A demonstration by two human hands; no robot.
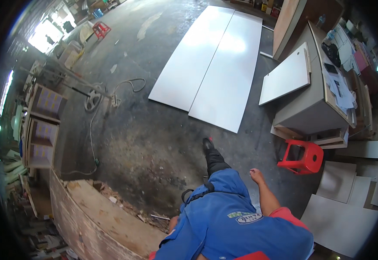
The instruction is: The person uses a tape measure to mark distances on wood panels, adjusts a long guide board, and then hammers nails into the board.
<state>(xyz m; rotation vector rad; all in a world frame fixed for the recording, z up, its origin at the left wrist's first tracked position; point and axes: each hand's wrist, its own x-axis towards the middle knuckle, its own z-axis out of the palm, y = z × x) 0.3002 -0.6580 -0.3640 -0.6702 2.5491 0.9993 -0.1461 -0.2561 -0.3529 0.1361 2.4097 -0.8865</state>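
Observation:
My right hand [255, 175] hangs out to the right of my blue apron [236, 208], over the floor and left of a red plastic stool [303, 157]. Its fingers look curled in; whatever they may hold is too small to make out. Of my left hand [173, 223] only a bit of skin shows at the apron's left edge, beside a worn wooden bin [111, 223]; its fingers are hidden. Ahead of my black shoe [207, 145], two long glossy white panels [189, 56] [230, 73] lie side by side on the floor.
At right, a workbench [306, 97] bears papers [339, 91] and a phone [330, 68]; a white board [286, 76] leans against it. More white boards [340, 221] lie at lower right. A cable [93, 143] and power strip [115, 101] trail left. Open cabinets [44, 136] line the left.

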